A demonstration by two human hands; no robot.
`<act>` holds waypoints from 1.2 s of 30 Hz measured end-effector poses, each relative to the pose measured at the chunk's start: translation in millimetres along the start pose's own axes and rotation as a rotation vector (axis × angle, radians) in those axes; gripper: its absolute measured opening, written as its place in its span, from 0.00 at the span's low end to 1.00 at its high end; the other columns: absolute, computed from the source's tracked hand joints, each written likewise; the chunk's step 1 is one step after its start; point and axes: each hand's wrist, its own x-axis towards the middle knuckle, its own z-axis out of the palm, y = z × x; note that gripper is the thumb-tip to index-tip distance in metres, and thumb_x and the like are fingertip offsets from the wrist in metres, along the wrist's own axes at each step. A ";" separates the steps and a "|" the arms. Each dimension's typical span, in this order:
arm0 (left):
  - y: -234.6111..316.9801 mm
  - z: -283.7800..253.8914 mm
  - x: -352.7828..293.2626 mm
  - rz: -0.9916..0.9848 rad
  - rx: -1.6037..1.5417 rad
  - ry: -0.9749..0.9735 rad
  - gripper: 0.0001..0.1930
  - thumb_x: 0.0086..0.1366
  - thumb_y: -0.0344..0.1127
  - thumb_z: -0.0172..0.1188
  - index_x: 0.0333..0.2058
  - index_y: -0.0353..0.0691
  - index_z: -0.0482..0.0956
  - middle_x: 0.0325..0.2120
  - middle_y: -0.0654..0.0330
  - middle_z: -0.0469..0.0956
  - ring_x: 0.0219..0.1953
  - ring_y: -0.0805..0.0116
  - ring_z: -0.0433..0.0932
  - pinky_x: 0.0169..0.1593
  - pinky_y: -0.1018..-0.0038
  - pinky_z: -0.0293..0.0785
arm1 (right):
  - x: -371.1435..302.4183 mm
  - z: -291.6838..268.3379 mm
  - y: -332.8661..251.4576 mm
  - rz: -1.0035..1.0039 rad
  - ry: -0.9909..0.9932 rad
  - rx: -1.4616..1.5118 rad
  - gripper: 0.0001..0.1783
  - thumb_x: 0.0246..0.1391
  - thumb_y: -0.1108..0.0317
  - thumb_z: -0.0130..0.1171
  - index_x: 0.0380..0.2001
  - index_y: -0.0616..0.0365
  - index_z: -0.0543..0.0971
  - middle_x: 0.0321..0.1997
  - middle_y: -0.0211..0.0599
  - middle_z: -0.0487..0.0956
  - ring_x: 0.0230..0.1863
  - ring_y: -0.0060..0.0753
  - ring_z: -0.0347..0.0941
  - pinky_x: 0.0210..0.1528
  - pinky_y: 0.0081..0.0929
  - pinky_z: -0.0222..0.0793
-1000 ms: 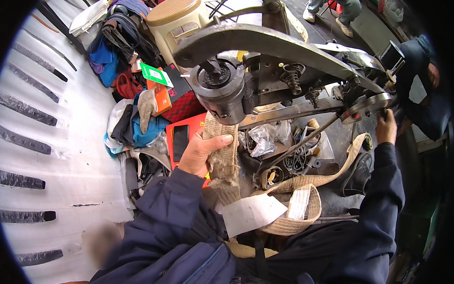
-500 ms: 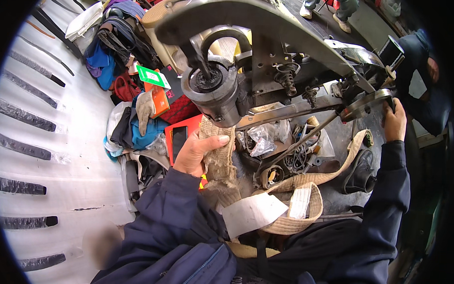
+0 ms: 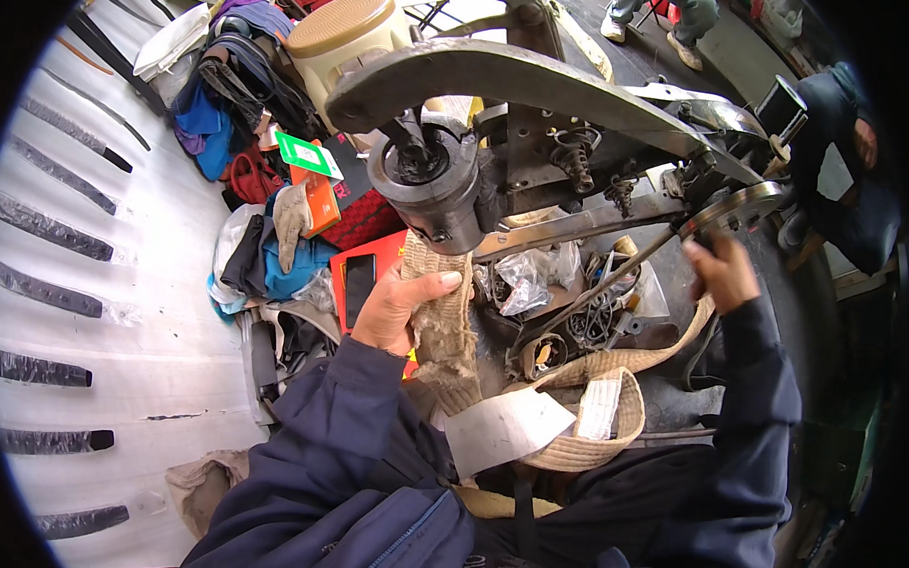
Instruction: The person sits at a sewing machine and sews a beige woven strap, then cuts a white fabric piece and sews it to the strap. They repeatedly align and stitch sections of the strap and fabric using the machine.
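A dark metal hand-cranked sewing machine (image 3: 540, 137) stands before me, its curved arm leaning over a round cylindrical head. My left hand (image 3: 399, 302) is closed on a worn beige webbing strap (image 3: 443, 334), thumb on top, just under that head. Frayed, dirty fibres show along the strap. Its long remainder loops over my lap and off to the right, with a white flat piece (image 3: 510, 426) lying on it. At the machine's right end, my right hand (image 3: 725, 273) is closed at the lower rim of the hand wheel (image 3: 732, 209); its fingers partly hide what they grip.
Bags and clothes (image 3: 231, 86) are heaped at the far left, near a beige stool (image 3: 348, 25). Black plastic-wrapped strips (image 3: 44, 295) lie on the white sheet at left. Beneath the machine sits a tray of small parts (image 3: 593, 319). Other people (image 3: 839, 167) are at the right and far side.
My right hand has swung down and left round the hand wheel. The machine's curved arm has dropped at its left end. My left hand and the strap have hardly moved.
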 end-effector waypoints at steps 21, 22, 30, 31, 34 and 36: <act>2.4 1.8 3.0 -0.007 -0.014 -0.035 0.18 0.60 0.27 0.65 0.49 0.34 0.76 0.37 0.57 0.82 0.38 0.67 0.82 0.45 0.70 0.80 | 4.9 -22.9 -13.3 -0.308 0.103 -0.078 0.09 0.63 0.67 0.58 0.41 0.62 0.76 0.22 0.25 0.71 0.17 0.18 0.64 0.18 0.23 0.61; 3.3 1.6 3.8 -0.026 -0.004 -0.035 0.18 0.60 0.27 0.65 0.49 0.34 0.76 0.37 0.57 0.82 0.38 0.67 0.82 0.46 0.70 0.80 | 11.1 -37.3 -16.2 -0.244 0.221 -0.049 0.07 0.63 0.68 0.57 0.39 0.61 0.76 0.21 0.25 0.70 0.17 0.17 0.64 0.18 0.22 0.59; 1.7 -0.1 6.9 -0.016 -0.001 -0.020 0.19 0.60 0.30 0.65 0.50 0.34 0.76 0.36 0.55 0.82 0.35 0.66 0.83 0.41 0.70 0.83 | 69.6 -66.9 96.1 -0.144 0.560 -0.494 0.14 0.58 0.60 0.61 0.43 0.56 0.76 0.39 0.58 0.81 0.46 0.67 0.75 0.43 0.46 0.71; 1.6 -0.1 6.9 -0.016 0.002 -0.020 0.19 0.60 0.30 0.65 0.50 0.34 0.76 0.35 0.55 0.82 0.35 0.66 0.83 0.41 0.70 0.83 | 68.7 -54.2 103.3 -0.053 0.507 -0.503 0.16 0.59 0.59 0.61 0.45 0.57 0.76 0.39 0.58 0.81 0.46 0.67 0.75 0.44 0.47 0.71; 3.2 -0.5 5.9 -0.033 0.003 -0.036 0.20 0.60 0.30 0.65 0.51 0.34 0.75 0.36 0.54 0.82 0.35 0.66 0.83 0.41 0.70 0.83 | 45.1 -9.5 85.8 0.146 0.075 -0.198 0.17 0.61 0.61 0.61 0.48 0.58 0.76 0.28 0.48 0.78 0.28 0.50 0.79 0.28 0.40 0.73; 3.4 0.5 5.1 -0.028 0.001 -0.028 0.20 0.60 0.30 0.65 0.51 0.34 0.75 0.36 0.54 0.82 0.35 0.66 0.83 0.41 0.70 0.83 | 22.1 7.0 49.8 0.210 -0.088 0.018 0.15 0.62 0.64 0.60 0.47 0.61 0.77 0.24 0.38 0.74 0.20 0.35 0.76 0.18 0.33 0.70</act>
